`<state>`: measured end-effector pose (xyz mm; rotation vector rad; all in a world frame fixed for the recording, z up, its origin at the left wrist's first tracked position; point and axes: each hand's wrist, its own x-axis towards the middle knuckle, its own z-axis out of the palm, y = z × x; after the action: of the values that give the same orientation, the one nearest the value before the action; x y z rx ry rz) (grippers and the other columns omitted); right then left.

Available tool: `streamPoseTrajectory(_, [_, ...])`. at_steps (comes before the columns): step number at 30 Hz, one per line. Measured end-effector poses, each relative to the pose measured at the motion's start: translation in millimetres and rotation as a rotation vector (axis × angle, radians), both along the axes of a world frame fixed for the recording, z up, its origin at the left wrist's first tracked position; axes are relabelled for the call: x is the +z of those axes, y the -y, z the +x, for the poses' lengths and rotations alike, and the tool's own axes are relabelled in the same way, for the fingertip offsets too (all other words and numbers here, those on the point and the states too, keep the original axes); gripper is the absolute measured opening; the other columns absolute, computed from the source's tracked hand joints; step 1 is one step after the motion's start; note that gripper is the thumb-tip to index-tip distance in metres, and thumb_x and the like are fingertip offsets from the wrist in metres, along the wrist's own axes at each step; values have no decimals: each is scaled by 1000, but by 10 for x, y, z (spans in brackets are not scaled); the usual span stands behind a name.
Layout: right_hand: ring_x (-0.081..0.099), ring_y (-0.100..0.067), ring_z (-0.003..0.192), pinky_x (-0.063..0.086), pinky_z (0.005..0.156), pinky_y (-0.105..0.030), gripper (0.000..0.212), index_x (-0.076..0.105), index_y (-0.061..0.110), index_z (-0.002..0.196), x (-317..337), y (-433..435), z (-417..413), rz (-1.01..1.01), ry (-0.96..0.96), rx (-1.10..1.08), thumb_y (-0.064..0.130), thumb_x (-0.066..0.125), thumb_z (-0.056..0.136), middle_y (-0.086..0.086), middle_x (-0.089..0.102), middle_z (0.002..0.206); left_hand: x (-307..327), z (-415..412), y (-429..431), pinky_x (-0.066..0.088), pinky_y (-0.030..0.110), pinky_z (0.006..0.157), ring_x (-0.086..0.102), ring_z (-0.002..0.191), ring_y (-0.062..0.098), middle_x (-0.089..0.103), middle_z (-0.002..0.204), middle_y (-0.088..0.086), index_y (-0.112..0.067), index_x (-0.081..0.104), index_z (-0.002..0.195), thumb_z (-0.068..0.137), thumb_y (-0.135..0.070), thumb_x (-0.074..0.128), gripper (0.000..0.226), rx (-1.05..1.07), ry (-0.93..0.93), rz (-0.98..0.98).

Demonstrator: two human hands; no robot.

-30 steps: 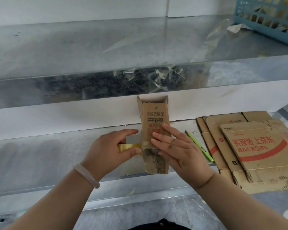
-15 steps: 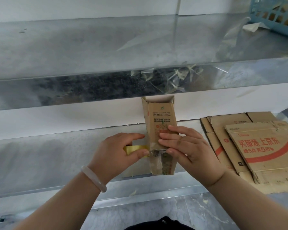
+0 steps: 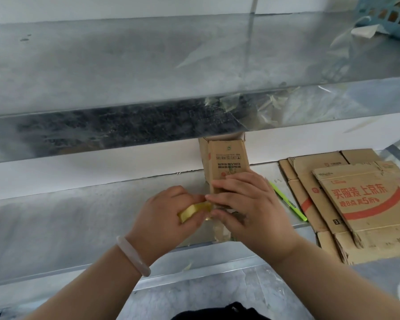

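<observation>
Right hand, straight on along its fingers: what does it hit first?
The yellow tape roll in the left hand. The right hand lies flat on the small cardboard box, fingers pointing left, and the roll sits just beyond their tips, probably near touching; depth is hard to judge.

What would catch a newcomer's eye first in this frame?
At centre, over the lower metal shelf, the left grip holds a yellow tape roll beside a small cardboard box, which the right grip presses with straight fingers. To the right lies a stack of flattened cartons with red print, with a green pen beside it. A blue basket sits at the top right corner.
</observation>
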<state>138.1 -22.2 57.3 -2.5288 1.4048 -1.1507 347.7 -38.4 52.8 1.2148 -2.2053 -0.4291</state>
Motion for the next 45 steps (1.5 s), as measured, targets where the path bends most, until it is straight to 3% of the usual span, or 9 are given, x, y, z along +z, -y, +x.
streamPoseTrajectory(10, [58, -15, 114, 47, 96, -48, 22, 76, 25, 102, -85, 53, -90, 9, 145, 41, 35, 71, 84, 9, 70, 114, 1, 136, 50, 52, 31, 68, 62, 78, 11, 67, 94, -9, -24, 74, 104, 80, -55, 66, 40, -61, -4, -261])
streamPoseTrajectory(18, [56, -14, 116, 47, 96, -49, 22, 76, 26, 103, -107, 41, -106, 33, 163, 33, 37, 68, 86, 10, 69, 115, 54, 209, 50, 40, 12, 75, 59, 83, 0, 69, 94, -18, -35, 69, 111, 83, -63, 53, 43, -71, 87, -101])
streamPoseTrajectory(24, [57, -18, 118, 44, 99, -51, 24, 75, 26, 111, -99, 58, -171, -34, 58, 75, 36, 65, 91, 9, 67, 121, 45, 33, -13, 45, 16, 76, 60, 85, -4, 66, 95, -23, -34, 74, 90, 81, -49, 62, 22, -7, -26, -67])
streamPoseTrajectory(27, [54, -20, 125, 35, 108, -50, 37, 67, 22, 125, -71, 46, -236, -70, 13, 130, 36, 45, 98, 2, 62, 132, 54, -87, -21, 46, 15, 74, 61, 81, -5, 67, 89, -23, -32, 75, 78, 77, -39, 65, 13, 24, -88, -50])
streamPoseTrajectory(31, [41, -13, 135, 34, 112, -43, 46, 44, 26, 144, -231, 23, -546, 188, 444, -349, 39, 30, 102, 4, 48, 144, 80, -126, -38, 43, 8, 73, 61, 80, -5, 67, 85, -23, -31, 74, 73, 74, -38, 61, 15, 45, -81, -19])
streamPoseTrajectory(34, [35, -22, 135, 29, 113, -41, 47, 37, 21, 147, -606, 107, -979, 662, 80, -795, 33, 39, 101, -4, 43, 147, 57, -103, -84, 46, 11, 72, 60, 80, -7, 66, 88, -25, -33, 74, 75, 75, -43, 60, 17, 78, -73, 16])
streamPoseTrajectory(37, [46, -24, 118, 40, 99, -40, 32, 46, 21, 131, -928, 77, -1142, 859, -264, -840, 29, 39, 100, -5, 54, 128, 35, -76, -126, 52, 22, 71, 60, 81, -6, 65, 90, -26, -34, 74, 78, 76, -44, 61, 16, 96, -77, 23])
streamPoseTrajectory(41, [53, -24, 99, 47, 87, -39, 24, 48, 18, 111, -1002, 9, -1128, 855, -315, -889, 6, 41, 92, -5, 55, 110, 29, -67, -157, 54, 31, 72, 60, 82, -5, 64, 93, -24, -32, 72, 81, 78, -44, 62, 16, 99, -99, 35])
streamPoseTrajectory(45, [57, -24, 79, 45, 60, -34, 37, 50, 17, 125, -917, -152, -1018, 869, 4, -913, 6, 41, 92, -10, 57, 107, 49, -57, -165, 52, 24, 71, 60, 82, -3, 64, 93, -21, -30, 73, 80, 78, -43, 59, 19, 80, -105, 34])
